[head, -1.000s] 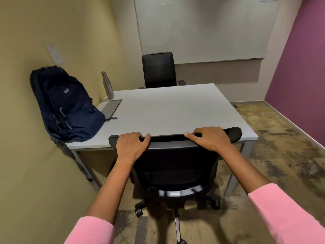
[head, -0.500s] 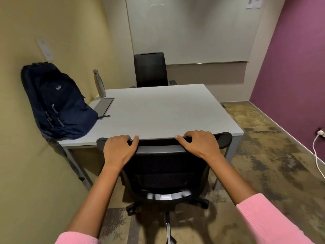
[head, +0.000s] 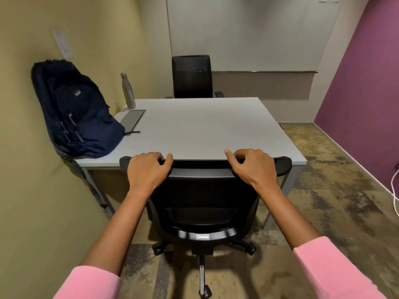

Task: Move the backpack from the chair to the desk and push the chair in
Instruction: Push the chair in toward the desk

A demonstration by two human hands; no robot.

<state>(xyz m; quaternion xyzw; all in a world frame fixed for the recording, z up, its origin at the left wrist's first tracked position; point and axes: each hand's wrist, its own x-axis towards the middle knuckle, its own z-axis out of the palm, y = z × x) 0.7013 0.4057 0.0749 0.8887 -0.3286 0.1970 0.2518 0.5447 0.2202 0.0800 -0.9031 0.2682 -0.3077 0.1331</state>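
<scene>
A dark blue backpack (head: 75, 111) stands upright on the left end of the white desk (head: 205, 130), leaning against the yellow wall. A black office chair (head: 203, 203) sits at the desk's near edge, its backrest top touching or just under the tabletop rim. My left hand (head: 146, 171) grips the backrest's top edge left of centre, fingers curled over it. My right hand (head: 253, 167) grips the same edge right of centre. The chair's seat is hidden behind the backrest and under the desk.
A steel bottle (head: 127, 90) and a grey cable hatch (head: 132, 120) lie at the desk's far left. A second black chair (head: 192, 76) stands behind the desk. A purple wall (head: 362, 89) bounds the right, with a white cable (head: 395, 190) on the floor.
The chair has rolled forward toward the desk with both hands on its backrest, and the view has come closer. The backpack has not moved.
</scene>
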